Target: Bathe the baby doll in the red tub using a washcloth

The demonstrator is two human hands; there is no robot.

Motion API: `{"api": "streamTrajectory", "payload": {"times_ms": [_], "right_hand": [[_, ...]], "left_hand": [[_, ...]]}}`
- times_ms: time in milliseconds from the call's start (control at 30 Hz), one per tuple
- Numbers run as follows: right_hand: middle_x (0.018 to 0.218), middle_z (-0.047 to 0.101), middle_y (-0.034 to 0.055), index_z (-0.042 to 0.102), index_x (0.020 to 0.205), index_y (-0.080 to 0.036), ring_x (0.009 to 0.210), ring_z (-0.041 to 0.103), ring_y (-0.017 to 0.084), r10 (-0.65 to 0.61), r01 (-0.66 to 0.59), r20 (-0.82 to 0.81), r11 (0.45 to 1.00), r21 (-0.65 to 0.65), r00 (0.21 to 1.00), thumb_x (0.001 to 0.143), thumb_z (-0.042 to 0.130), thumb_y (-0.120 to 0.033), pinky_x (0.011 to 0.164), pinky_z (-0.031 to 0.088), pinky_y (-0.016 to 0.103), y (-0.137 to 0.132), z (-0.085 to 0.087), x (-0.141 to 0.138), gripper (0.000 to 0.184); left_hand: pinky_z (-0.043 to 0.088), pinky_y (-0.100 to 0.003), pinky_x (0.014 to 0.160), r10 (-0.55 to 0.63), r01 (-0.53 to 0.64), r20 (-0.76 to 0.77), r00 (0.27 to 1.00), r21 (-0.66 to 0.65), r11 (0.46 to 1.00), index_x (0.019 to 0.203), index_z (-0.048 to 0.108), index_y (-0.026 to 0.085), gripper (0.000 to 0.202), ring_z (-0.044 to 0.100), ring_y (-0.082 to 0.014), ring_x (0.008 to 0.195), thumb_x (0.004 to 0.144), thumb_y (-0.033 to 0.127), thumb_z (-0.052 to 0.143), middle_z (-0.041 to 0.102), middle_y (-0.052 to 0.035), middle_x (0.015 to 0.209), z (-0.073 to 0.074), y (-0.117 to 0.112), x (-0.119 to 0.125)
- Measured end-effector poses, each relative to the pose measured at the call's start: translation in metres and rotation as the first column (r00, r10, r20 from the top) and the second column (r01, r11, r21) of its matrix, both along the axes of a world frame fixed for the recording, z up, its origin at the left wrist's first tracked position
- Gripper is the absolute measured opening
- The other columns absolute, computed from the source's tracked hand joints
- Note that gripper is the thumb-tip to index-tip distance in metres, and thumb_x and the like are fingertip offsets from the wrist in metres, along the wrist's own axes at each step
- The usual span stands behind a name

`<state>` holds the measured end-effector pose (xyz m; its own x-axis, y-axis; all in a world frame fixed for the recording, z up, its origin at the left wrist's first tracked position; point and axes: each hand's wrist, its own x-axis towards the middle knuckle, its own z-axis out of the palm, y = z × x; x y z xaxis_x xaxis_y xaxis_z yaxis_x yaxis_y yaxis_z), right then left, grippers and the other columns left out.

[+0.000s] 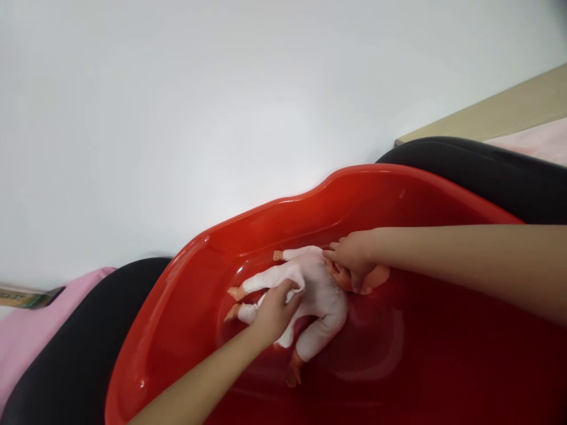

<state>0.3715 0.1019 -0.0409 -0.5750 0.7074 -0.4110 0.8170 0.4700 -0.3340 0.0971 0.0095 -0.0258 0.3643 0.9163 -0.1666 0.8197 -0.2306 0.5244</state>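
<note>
A baby doll in a white and pale pink suit lies on its back inside a big red plastic tub. My left hand is closed on the suit's cloth at the doll's hips, near its legs. My right hand comes in from the right and rests over the doll's head, fingers curled around its face and neck. The doll's bare feet point left and one arm stretches toward the near side.
The tub sits on a black padded surface. A pink cloth lies at the far left, a white wall rises behind, and a beige edge with pink bedding shows at the upper right.
</note>
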Motion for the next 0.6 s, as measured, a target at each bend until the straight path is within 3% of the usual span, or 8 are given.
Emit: {"api": "streamTrajectory", "payload": {"times_ms": [67, 233, 433, 600], "right_hand": [[0.151, 0.052, 0.0126, 0.045, 0.156, -0.031, 0.120, 0.059, 0.040, 0.042, -0.040, 0.079, 0.999, -0.026, 0.996, 0.041, 0.093, -0.058, 0.095, 0.050, 0.050, -0.004, 0.009, -0.003, 0.127], [0.137, 0.061, 0.0130, 0.058, 0.144, -0.030, 0.114, 0.062, 0.040, -0.013, 0.014, 0.073, 1.000, -0.009, 0.997, 0.039, 0.096, -0.049, 0.095, 0.049, 0.052, -0.010, 0.019, -0.006, 0.113], [0.143, 0.057, 0.0120, 0.058, 0.144, -0.031, 0.119, 0.061, 0.040, -0.058, 0.057, -0.015, 0.998, -0.029, 0.998, 0.030, 0.100, -0.045, 0.095, 0.049, 0.051, -0.008, 0.012, -0.006, 0.121], [0.138, 0.060, 0.0145, 0.062, 0.140, -0.029, 0.116, 0.061, 0.044, -0.046, 0.046, -0.008, 0.999, -0.011, 0.999, 0.029, 0.099, -0.046, 0.096, 0.048, 0.056, -0.009, 0.014, -0.007, 0.118]], "left_hand": [[0.052, -0.034, 0.085, -0.001, 0.002, 0.045, 0.999, -0.020, 1.000, 0.109, 0.065, 0.024, 0.031, 0.069, -0.0223, 0.095, 0.101, 0.046, 0.045, 0.076, -0.0041, 0.104, 0.001, 0.001, 0.025], [0.053, -0.037, 0.085, -0.080, 0.081, 0.018, 0.997, -0.046, 0.996, 0.109, 0.064, 0.028, 0.031, 0.070, -0.0239, 0.101, 0.104, 0.047, 0.040, 0.076, -0.0054, 0.109, -0.009, 0.006, 0.061], [0.052, -0.041, 0.094, -0.148, 0.143, -0.045, 0.988, -0.094, 0.985, 0.116, 0.064, 0.028, 0.027, 0.069, -0.0259, 0.109, 0.103, 0.039, 0.043, 0.075, -0.0075, 0.117, -0.033, 0.001, 0.056], [0.053, -0.041, 0.089, -0.178, 0.171, -0.041, 0.983, -0.136, 0.976, 0.112, 0.067, 0.028, 0.023, 0.069, -0.0274, 0.102, 0.098, 0.032, 0.049, 0.076, -0.0080, 0.111, -0.034, -0.009, 0.050]]}}
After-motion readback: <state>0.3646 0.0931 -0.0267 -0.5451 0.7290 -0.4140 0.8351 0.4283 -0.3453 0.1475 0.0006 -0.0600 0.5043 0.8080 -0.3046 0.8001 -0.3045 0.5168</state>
